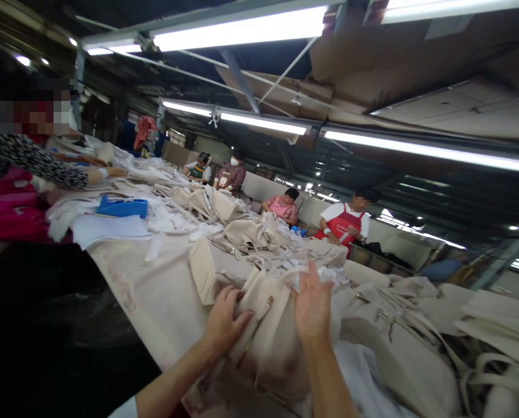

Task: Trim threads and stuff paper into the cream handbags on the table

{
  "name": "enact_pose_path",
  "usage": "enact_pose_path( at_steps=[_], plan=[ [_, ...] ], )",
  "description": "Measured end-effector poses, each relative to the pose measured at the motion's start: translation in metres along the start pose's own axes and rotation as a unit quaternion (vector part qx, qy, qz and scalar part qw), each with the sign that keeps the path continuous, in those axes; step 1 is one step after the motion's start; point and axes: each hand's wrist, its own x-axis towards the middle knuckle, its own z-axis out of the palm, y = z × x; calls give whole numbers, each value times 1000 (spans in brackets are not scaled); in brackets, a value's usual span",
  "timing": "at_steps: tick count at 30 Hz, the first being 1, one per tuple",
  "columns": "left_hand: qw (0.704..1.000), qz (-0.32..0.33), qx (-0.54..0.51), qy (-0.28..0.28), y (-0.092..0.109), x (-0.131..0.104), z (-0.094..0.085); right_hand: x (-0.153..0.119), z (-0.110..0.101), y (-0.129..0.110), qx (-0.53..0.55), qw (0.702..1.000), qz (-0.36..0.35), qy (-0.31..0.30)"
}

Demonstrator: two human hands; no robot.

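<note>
A cream handbag [266, 316] with a zip and gold-coloured metal pieces lies on the table in front of me. My left hand [228, 319] grips its left side, fingers over the edge and thumb on the front panel. My right hand [314, 302] is at the bag's right side, fingers stretched out and apart, holding nothing. Just beyond my left hand, a second cream bag [205, 273] rests on its side. White wrapping material [364, 374] lies beside my right forearm.
More cream bags [407, 348] and straps are piled on the right. Further back are white sheets [109, 229] and a blue tape dispenser [122, 207]. A co-worker's patterned sleeve [46, 162] reaches in from the left. Several other people work across the table [141, 296].
</note>
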Motion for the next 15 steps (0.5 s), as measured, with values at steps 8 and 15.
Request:
enact_pose_path(
  at_steps=[8, 15],
  plan=[
    [978, 11, 159, -131, 60, -11, 11, 0, -32, -14, 94, 995, 40, -19],
    [968, -25, 175, -176, 67, 12, 27, 12, -35, -6, 96, 988, 53, -111]
  ],
)
